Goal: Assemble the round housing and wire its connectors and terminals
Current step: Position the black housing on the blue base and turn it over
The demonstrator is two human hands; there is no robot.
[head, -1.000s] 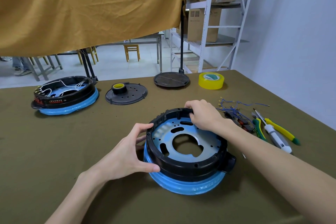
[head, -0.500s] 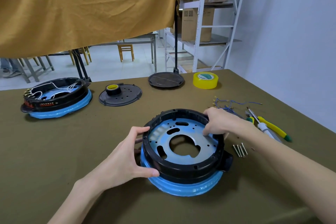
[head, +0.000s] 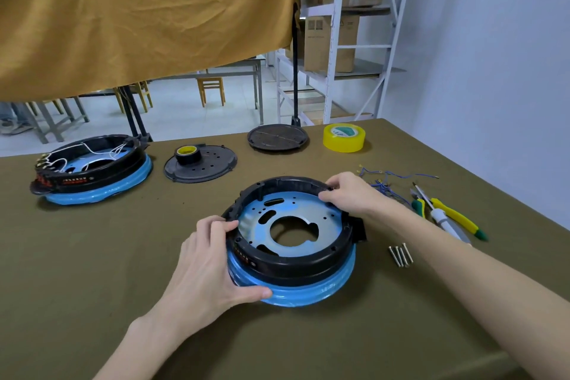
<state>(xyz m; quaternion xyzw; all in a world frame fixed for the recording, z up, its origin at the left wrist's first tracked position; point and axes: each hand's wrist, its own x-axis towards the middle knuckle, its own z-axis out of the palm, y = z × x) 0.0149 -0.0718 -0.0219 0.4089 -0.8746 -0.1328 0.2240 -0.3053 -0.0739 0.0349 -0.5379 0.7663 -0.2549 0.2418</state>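
No writing is reading clearly; the tape [head: 344, 137] is bearing a green-and-white label too small to make out. The housing [head: 291, 244] is sitting mid-table [head: 92, 256], between both hands. The left hand [head: 212, 265] is gripping its near-left side, thumb on the blue base, fingers curling over the black rim. The right hand [head: 347, 194] is pinching the far-right rim. Screws [head: 400, 254] are lying just right.

I'm looking at a workshop or small assembly room. My table [head: 92, 256] is draped in olive cloth, with pliers [head: 453, 219], screws [head: 400, 255] and tape [head: 344, 137] laid out. Behind stands a metal rack [head: 336, 40] stacked with cartons [head: 331, 43]. Under a hanging ochre sheet [head: 138, 15] I see more tables [head: 234, 71] and wooden chairs [head: 211, 89] on a pale floor.
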